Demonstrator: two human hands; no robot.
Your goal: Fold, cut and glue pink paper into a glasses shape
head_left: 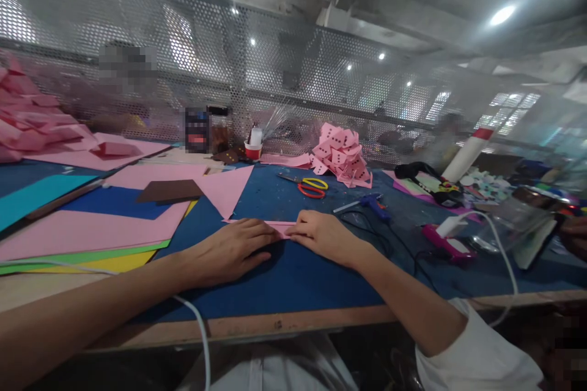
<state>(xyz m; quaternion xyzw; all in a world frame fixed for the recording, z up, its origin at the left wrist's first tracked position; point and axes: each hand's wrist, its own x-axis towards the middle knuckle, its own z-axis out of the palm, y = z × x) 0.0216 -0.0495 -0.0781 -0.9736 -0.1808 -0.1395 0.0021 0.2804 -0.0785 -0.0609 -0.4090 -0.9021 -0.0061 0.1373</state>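
Observation:
A narrow folded strip of pink paper (282, 229) lies on the blue work surface (275, 284) in front of me. My left hand (241, 247) rests flat over the strip's left part, fingers stretched out and thumb apart. At the other end, my right hand (326, 235) pinches the strip, with its bent fingers pressed together on the near edge. The two hands' fingertips almost meet at the middle. Just behind the left hand lies a pink paper triangle (228, 190). Part of the strip is hidden under my fingers.
Scissors (314, 187) and a blue glue gun (376, 206) with a trailing cord lie beyond my hands. Coloured sheets (110, 232) are stacked at left. A dotted pink paper pile (342, 156) stands at the back. A magenta power strip (449, 243) with a white cable sits right.

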